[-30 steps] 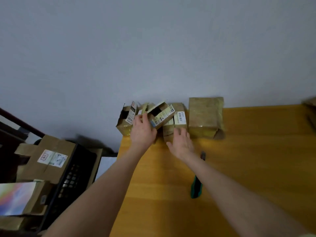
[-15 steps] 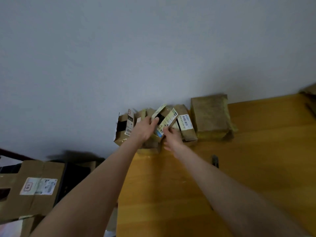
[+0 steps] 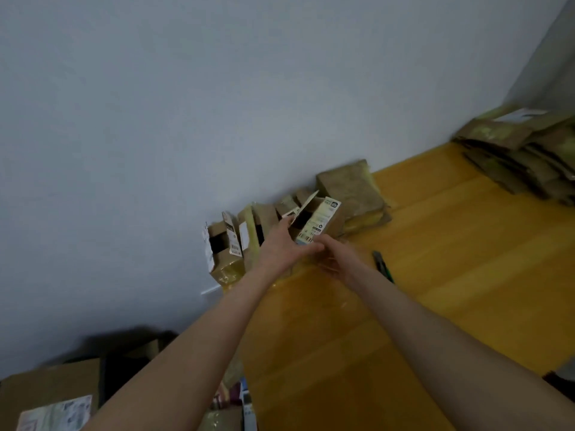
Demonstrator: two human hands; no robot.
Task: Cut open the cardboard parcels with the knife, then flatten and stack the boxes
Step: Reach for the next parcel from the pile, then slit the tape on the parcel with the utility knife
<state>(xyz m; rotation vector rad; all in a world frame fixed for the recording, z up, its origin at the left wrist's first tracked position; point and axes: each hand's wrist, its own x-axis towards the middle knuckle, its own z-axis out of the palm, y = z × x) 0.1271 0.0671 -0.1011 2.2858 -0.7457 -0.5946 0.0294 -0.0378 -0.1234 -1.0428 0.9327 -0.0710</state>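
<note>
A small opened cardboard box (image 3: 317,220) with white labels is lifted off the row of parcels at the table's far left edge. My left hand (image 3: 280,247) grips its left side, thumb under it. My right hand (image 3: 337,259) is below the box's lower end, fingers blurred and reaching under it. The green-handled knife (image 3: 383,265) lies on the yellow wooden table (image 3: 451,259), just right of my right wrist. Another opened box (image 3: 222,247) and a taped closed parcel (image 3: 351,189) stand against the wall.
A pile of flattened cardboard (image 3: 522,154) lies at the table's far right corner. Left of the table, below, stand larger cardboard boxes (image 3: 53,396) and a dark crate. The grey wall runs right behind the parcels.
Both hands have pulled the small labelled box up and out of the row. The view has swung up and rightward, bringing the flattened pile into sight.
</note>
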